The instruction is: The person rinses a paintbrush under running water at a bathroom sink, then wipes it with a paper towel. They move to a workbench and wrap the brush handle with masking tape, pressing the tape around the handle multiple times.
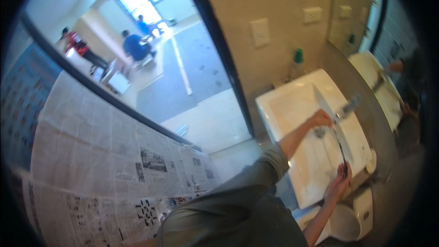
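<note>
A white basin (292, 110) sits on a grey counter, with a chrome tap (350, 105) at its mirror side. My left hand (320, 119), on a grey-green sleeved arm, is curled over the basin next to the tap and a round metal drain (320, 131). A thin dark rod (340, 148) runs from beside that hand along the basin's rim side. My right hand (340, 183), bare forearm coming from below, grips the rod's lower end. Whether the left hand holds the rod's upper end I cannot tell.
A green-capped bottle (298, 57) stands by the basin's far corner, and a small white round object (371, 161) lies on the counter. A white toilet (354, 219) is below the basin. A mirror (388, 87) reflects the sink. Newspaper (114, 164) covers the glass at left; people sit beyond it.
</note>
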Motion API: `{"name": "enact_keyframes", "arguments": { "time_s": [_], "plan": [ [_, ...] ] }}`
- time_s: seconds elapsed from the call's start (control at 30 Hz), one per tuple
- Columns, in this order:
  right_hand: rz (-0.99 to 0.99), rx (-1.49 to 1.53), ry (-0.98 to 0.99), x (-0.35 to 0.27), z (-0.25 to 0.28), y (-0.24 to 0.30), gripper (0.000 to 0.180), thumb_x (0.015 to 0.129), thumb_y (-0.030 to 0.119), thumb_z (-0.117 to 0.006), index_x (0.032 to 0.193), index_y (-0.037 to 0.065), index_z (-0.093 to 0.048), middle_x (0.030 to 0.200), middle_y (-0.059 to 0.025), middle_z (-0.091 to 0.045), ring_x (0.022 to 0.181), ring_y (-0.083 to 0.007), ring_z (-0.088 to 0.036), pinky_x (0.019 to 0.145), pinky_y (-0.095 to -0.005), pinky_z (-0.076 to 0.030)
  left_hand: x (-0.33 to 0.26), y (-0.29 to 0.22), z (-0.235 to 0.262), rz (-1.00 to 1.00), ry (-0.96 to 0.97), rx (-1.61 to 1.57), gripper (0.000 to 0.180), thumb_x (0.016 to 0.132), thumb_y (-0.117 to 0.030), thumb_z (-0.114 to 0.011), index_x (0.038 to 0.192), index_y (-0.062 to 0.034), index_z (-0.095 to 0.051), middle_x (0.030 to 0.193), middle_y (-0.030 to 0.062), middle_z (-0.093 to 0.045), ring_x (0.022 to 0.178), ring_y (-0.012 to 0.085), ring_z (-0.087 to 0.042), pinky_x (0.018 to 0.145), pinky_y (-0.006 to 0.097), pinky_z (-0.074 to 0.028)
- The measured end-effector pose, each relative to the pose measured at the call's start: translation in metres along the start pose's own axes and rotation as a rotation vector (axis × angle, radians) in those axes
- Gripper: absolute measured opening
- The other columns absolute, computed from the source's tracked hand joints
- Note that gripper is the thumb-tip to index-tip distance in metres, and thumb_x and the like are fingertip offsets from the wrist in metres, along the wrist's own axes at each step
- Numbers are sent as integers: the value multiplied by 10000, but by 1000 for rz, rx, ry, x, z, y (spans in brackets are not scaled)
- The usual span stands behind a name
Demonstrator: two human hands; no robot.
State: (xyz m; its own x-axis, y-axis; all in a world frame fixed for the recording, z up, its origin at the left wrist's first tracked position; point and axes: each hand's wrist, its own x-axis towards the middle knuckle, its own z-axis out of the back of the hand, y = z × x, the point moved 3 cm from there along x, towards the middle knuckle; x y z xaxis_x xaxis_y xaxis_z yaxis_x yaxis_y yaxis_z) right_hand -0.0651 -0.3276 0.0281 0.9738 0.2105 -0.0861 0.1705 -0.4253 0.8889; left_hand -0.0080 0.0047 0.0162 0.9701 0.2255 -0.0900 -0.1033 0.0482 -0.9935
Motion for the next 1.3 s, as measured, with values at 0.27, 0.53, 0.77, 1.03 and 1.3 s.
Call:
{"name": "enact_keyframes", "arguments": {
  "time_s": [0.27, 0.53, 0.77, 1.03, 1.3],
  "plan": [
    [-71, -25, 66, -6, -20, 6, 409, 1052, 254, -489, 1291, -54, -612, 1091, -130, -682, 989, -195, -652, 925, -311, -529, -8, 0, 11, -98, -299, 336, 108, 713, -80, -698, 748, -36, -790, 766, 141, -754, 723, 250, -734, 659, 352, -575],
    [6, -62, 42, -7, -11, 20, 411, 1058, 265, -482, 1278, -55, -616, 1090, -131, -676, 981, -195, -655, 918, -319, -534, 0, -102, -6, -240, -514, 225, 146, 823, -147, -709, 827, -12, -764, 887, 194, -733, 920, 350, -681, 853, 440, -535],
    [54, -136, 10, -11, -21, 28, 417, 1062, 283, -482, 1290, -37, -621, 1085, -124, -677, 969, -195, -644, 926, -326, -521, 11, -173, -40, -174, -403, 209, 247, 841, -175, -724, 914, 54, -665, 925, 287, -647, 964, 446, -625, 840, 500, -518],
    [214, -422, 206, -27, -28, 68, 382, 1086, 224, -434, 1299, -38, -613, 1110, -144, -660, 960, -204, -649, 906, -335, -522, -31, -152, -37, -205, -528, 244, 338, 861, -298, -735, 893, 31, -665, 957, 268, -658, 955, 405, -645, 832, 491, -517],
    [269, -698, 423, -50, -61, 76, 340, 1079, 141, -426, 1287, -59, -607, 1066, -144, -651, 924, -210, -652, 868, -360, -536, -99, -66, -43, 309, -542, 197, 464, 869, -383, -747, 863, 75, -675, 896, 221, -716, 878, 325, -719, 748, 453, -573]
  ]
}}
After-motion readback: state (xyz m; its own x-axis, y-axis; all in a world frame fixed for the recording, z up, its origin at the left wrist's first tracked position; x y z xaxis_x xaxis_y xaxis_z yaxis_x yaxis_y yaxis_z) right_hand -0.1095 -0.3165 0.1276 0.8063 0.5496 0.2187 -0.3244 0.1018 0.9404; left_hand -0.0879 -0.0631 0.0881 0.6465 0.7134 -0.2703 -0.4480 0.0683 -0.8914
